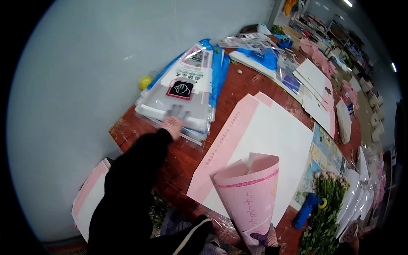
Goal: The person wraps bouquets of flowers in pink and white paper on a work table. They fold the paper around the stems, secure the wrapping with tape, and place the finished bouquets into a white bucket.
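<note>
My left hand (172,123), in a glove with dark fingers and slightly blurred, reaches across the near end of a stack of clear and white plastic flower sleeves (195,108). Its fingers are spread flat over the top sleeve; whether they press on it I cannot tell. Down at the table's front edge, my right hand (271,239) is closed around the narrow lower end of a pink paper bouquet cone (250,191). The cone's wide mouth points up and away from me. Beneath it lie white sheets with pink borders (272,127).
Right of the cone are a blue tape dispenser (307,211) and a bunch of pale pink roses (325,204). Another person's hand (352,242) shows at the lower right. More sleeves (259,59) and white sheets (316,89) cover the far table. A wall (85,85) borders the left.
</note>
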A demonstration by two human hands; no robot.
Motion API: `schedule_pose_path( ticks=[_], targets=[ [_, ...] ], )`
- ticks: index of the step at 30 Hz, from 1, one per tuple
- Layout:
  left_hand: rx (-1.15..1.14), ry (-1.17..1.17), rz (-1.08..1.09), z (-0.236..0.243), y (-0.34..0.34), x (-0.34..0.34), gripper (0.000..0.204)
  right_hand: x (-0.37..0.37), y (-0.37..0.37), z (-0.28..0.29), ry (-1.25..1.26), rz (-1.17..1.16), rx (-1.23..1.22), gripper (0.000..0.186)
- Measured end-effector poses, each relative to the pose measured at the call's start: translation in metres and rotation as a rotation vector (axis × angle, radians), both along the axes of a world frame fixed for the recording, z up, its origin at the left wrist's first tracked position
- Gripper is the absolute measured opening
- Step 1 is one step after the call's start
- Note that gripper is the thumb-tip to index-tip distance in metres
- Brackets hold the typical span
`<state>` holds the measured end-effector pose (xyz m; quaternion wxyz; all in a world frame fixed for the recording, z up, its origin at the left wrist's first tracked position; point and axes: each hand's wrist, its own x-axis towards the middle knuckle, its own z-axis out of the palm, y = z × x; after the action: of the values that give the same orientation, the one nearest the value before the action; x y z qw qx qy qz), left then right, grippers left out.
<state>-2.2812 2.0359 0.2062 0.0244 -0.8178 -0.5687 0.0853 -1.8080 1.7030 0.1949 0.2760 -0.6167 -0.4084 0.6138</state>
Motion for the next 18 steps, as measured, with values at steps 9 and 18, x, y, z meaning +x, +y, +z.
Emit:
schedule_pose_path(
  ticks=[9, 18],
  targets=[
    [-0.046, 0.148, -0.040, -0.070, 0.053, -0.090, 0.024, -0.033, -0.005, 0.043, -0.214, -0.105, -0.045, 0.079],
    [-0.318, -0.136, 0.087, -0.010, 0.089, -0.101, 0.025, -0.052, -0.001, 0.045, -0.225, -0.104, 0.003, 0.078]
  ],
)
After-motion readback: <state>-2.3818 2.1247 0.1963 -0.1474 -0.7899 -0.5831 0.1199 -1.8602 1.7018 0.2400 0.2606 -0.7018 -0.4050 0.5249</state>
